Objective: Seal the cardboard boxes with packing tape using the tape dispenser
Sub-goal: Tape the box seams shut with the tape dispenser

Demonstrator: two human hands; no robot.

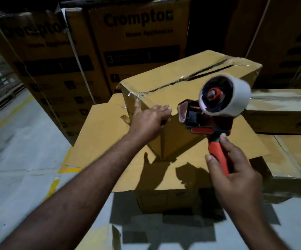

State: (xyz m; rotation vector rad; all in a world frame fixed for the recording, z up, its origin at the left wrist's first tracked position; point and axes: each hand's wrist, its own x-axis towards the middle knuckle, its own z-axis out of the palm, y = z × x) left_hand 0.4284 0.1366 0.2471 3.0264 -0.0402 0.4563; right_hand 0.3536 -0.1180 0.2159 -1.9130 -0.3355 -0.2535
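Risk rundown, biggest item first.

- Stacked cartons (139,42), far side: tall printed stack close behind the work. A shove on the top box could knock it into them.
- Lower box (99,138), centre: flaps splayed open and flat, unsealed. It makes a soft, uneven base, so whatever sits on it can rock under roller pressure.
- Upper box (178,76): sits skewed on those flaps, one corner pointing near. Its top seam already carries wrinkled tape, with a dark gap at the far right. Taping over wrinkles likely traps air and leaves a weak seal.
- Tape dispenser (209,116): held in the air just right of the box's near corner, touching nothing. Too blurred to tell whether a free tape end is ready at the roller. If there is none, the first pass lays nothing.
- Right hand (236,170): fingers wrapped round the red handle, thumb up near its neck. The blade end faces the other hand, so a cut is possible.
- Left hand (149,121): flat on the box's near corner, fingers straight and close together, thumb spread left. It only steadies the box, so it may slip under a hard push.
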